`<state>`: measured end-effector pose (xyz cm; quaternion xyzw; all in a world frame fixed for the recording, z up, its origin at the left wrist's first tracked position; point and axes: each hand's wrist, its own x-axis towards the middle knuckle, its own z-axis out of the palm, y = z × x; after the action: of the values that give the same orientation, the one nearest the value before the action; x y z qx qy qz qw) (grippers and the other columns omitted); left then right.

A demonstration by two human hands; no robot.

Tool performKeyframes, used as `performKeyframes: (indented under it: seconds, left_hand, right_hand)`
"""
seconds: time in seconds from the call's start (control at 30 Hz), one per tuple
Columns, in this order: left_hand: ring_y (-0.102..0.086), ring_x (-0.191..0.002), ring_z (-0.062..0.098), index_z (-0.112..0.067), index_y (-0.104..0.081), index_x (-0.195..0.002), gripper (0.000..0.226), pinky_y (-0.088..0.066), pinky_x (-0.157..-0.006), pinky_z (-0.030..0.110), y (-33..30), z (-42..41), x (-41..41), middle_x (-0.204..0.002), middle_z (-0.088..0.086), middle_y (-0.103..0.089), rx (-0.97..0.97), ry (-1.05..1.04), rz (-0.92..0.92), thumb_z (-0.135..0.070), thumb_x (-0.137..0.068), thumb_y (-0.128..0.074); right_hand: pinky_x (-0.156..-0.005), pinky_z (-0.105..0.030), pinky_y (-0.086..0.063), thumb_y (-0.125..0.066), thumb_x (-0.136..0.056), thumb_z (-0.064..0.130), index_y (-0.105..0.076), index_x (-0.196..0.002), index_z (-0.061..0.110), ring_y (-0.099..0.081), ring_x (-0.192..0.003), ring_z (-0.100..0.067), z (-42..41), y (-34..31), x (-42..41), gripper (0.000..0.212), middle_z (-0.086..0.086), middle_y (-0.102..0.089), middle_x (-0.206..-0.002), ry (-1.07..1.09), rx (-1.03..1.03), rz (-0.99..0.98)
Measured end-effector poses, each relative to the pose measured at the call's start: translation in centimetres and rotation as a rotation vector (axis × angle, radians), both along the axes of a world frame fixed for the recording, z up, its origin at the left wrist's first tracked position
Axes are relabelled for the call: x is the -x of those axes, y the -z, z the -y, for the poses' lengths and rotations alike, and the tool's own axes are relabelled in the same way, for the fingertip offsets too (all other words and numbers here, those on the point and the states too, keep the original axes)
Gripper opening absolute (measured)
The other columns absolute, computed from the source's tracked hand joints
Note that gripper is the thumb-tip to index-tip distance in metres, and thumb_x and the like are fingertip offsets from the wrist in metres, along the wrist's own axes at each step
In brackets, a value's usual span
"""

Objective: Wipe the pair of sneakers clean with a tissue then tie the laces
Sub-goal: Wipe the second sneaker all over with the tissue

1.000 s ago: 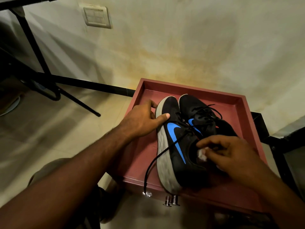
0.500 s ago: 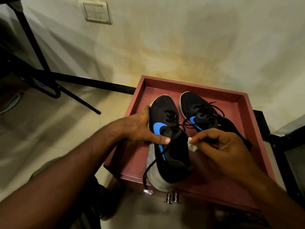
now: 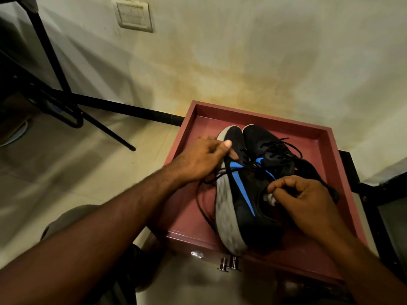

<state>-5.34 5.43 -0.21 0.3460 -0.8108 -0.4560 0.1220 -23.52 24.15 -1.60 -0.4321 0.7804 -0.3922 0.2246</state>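
Two black sneakers with blue swooshes lie on a dark red tray-top stand (image 3: 317,137). The left sneaker (image 3: 240,199) is tipped on its side, white sole facing left, heel over the front edge. My left hand (image 3: 202,159) grips its toe, thumb on top. My right hand (image 3: 304,201) pinches a small white tissue (image 3: 269,198) against the sneaker's collar. The right sneaker (image 3: 271,150) stands upright behind, laces loose. A black lace (image 3: 204,208) hangs off the left sneaker.
A stained pale wall with a switch plate (image 3: 134,15) rises behind the stand. Black metal table legs (image 3: 103,126) cross the tiled floor at left. Dark furniture (image 3: 374,194) stands to the right. Two metal knobs (image 3: 229,264) stick out below the stand's front.
The left sneaker has tipped back onto its side with its sole showing. My left hand shifted from its middle to its toe. My right hand with the tissue moved down to the collar.
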Motion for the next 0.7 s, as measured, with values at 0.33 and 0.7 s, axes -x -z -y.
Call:
performKeyframes:
  seconds: [0.33,0.7]
  left_hand:
    - [-0.059,-0.098,-0.005,-0.035,-0.074,-0.119,0.034,-0.055,-0.085,0.02,0.2,-0.4,1.0,-0.112,-0.015,-0.059,0.303,-0.215,-0.042,-0.029,-0.085,-0.076]
    - [-0.055,-0.122,0.017,-0.035,-0.05,-0.149,0.063,-0.055,-0.099,0.042,1.5,0.8,1.3,-0.142,0.003,-0.053,0.368,-0.024,0.047,-0.053,-0.092,-0.069]
  right_hand:
    - [-0.075,-0.011,-0.056,-0.077,-0.09,0.013,-0.075,-0.089,0.04,-0.07,-0.087,0.009,0.3,0.7,-0.5,0.028,0.017,-0.076,-0.095,-0.062,-0.04,-0.038]
    - [-0.09,-0.03,-0.056,-0.074,-0.091,0.002,-0.077,-0.107,0.002,-0.069,-0.103,-0.018,0.4,-0.2,-3.0,0.016,-0.007,-0.07,-0.109,-0.446,0.454,-0.495]
